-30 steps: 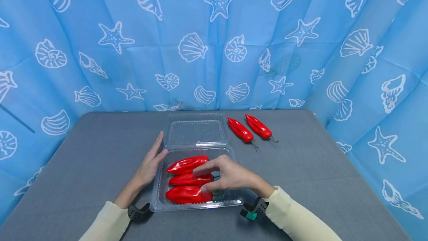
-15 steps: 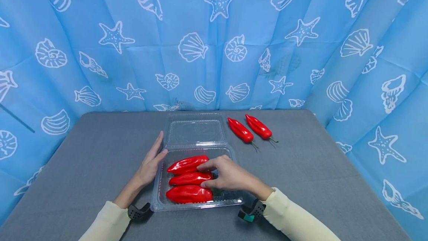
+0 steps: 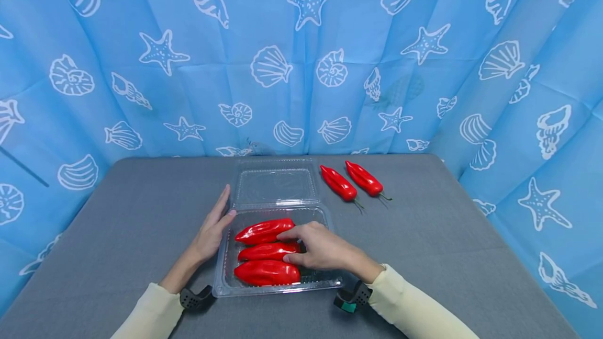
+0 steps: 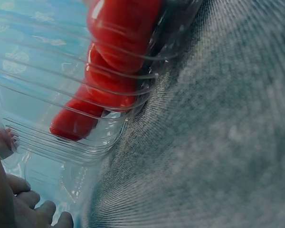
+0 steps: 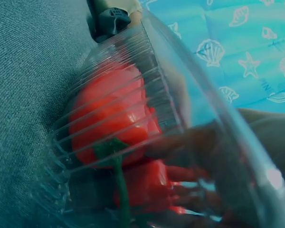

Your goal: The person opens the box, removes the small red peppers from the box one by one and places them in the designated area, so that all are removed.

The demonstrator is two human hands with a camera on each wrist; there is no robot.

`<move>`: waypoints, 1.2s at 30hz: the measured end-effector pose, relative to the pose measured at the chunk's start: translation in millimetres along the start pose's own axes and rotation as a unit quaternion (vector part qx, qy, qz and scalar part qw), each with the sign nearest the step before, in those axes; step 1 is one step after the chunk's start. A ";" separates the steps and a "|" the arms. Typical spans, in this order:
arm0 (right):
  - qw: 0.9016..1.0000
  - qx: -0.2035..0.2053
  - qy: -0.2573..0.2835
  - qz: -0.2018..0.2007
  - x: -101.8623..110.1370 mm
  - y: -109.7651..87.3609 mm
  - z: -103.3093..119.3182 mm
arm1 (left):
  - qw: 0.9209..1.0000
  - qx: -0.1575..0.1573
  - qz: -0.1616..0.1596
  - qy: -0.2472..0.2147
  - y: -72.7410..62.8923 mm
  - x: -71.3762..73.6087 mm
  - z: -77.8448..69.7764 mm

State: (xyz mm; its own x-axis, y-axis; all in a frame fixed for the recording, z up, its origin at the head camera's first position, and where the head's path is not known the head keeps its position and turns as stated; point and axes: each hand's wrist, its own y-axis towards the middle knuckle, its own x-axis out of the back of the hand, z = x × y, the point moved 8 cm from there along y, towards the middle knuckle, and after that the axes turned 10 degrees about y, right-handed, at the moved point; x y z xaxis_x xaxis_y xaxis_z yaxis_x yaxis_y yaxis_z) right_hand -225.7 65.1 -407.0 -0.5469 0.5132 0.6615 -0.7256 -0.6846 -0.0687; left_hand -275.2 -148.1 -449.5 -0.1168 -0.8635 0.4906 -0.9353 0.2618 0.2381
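Three red peppers lie side by side in a clear plastic clamshell container (image 3: pixel 225 271), tips pointing left. My right hand (image 3: pixel 322 247) reaches in from the right and pinches the middle red pepper (image 3: pixel 266 251) near its stem end, thumb on the near side and fingers on the far side. The far pepper (image 3: pixel 264 231) and the near pepper (image 3: pixel 267 273) flank it. My left hand (image 3: pixel 209 237) rests along the container's left edge, fingers straight and thumb at the rim. Through the clear wall, the right wrist view shows the near pepper's green stem (image 5: pixel 119 185).
Two more red peppers, a left one (image 3: pixel 339 183) and a right one (image 3: pixel 365 178), lie on the grey tabletop (image 3: pixel 424 224) at the back right. The container's lid (image 3: pixel 277 184) lies folded back, away from me. A blue shell-print curtain (image 3: pixel 301 93) hangs behind the table.
My right hand's fingers have come down and closed on the middle pepper since a second ago. The left hand, container and other peppers stay in place.
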 end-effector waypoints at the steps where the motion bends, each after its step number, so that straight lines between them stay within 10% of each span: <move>1: 1.000 0.000 -0.001 -0.001 0.1 0.2 0.0 | 1.000 0.000 0.000 0.000 0.1 0.0 0.1; 18: 0.997 0.043 0.051 -0.028 11.5 -3.3 5.2 | 1.000 0.004 -0.001 -0.001 -0.6 -1.3 -0.1; 36: 0.976 0.067 0.128 -0.161 81.3 -17.0 -3.9 | 1.000 0.013 -0.004 0.003 1.0 -0.3 -1.3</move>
State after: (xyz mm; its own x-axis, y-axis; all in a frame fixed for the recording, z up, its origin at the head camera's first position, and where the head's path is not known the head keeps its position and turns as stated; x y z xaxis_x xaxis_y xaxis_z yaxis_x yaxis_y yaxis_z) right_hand -259.5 120.6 -355.0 -0.3987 0.8134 0.4235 -0.8254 -0.5195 0.2208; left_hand -275.6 -147.0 -448.3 -0.1067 -0.8626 0.4945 -0.9446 0.2431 0.2203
